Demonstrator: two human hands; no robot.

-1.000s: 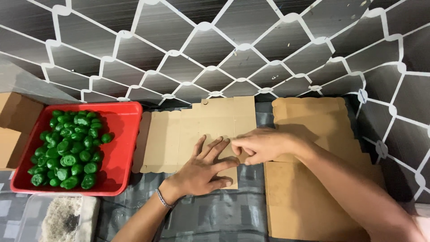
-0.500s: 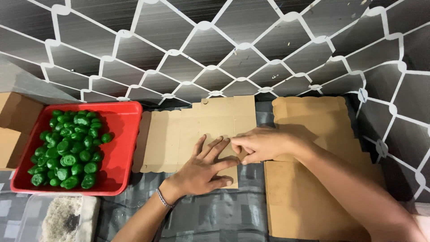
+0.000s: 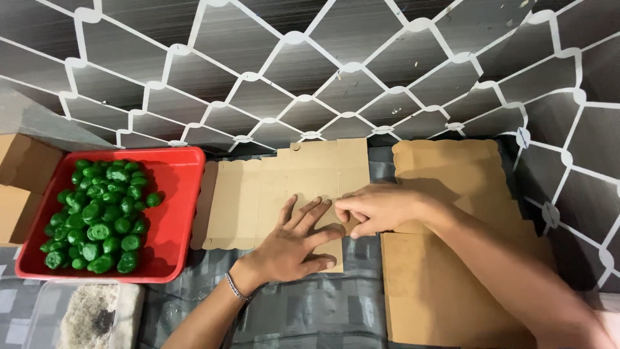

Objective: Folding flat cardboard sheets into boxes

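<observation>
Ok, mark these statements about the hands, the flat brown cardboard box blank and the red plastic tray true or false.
1. The left hand lies flat, fingers spread, on the flat brown cardboard box blank. True.
2. The right hand holds a green piece. False: it pinches the blank's edge.
3. The red plastic tray holds small green pieces. True.
4. The tray sits right of the blank. False: it sits left.

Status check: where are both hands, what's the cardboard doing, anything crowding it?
Left hand flat on cardboard sheet. Right hand pinching its edge. Sheet lies flat. Red tray of green pieces beside it.
</observation>
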